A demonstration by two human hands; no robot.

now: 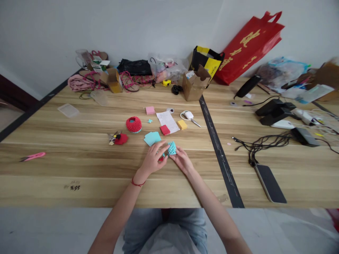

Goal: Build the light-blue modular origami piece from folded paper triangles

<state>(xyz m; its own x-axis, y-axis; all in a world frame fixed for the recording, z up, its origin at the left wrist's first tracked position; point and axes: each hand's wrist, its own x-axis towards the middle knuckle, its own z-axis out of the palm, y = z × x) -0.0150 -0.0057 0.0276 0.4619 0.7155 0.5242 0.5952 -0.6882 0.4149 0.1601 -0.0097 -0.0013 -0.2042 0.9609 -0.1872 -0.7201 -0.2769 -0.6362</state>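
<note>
A small turquoise 3D origami piece, built of folded paper units, is between my hands just above the table. My right hand grips it from the right and below. At its left side, my left hand curves in, with forefinger and thumb at its edge. Under the left fingers, a bit of turquoise and a red thing show in part; I cannot make out the red one. Just beyond lies a fan of turquoise paper sheets. Farther left stands a red origami bowl-like piece with a turquoise base.
Around the white sheet are red, yellow and pink paper stacks, plus scissors. A pink-handled cutter lies far left. Boxes and bags line the wall. Black cables and a power bank are right.
</note>
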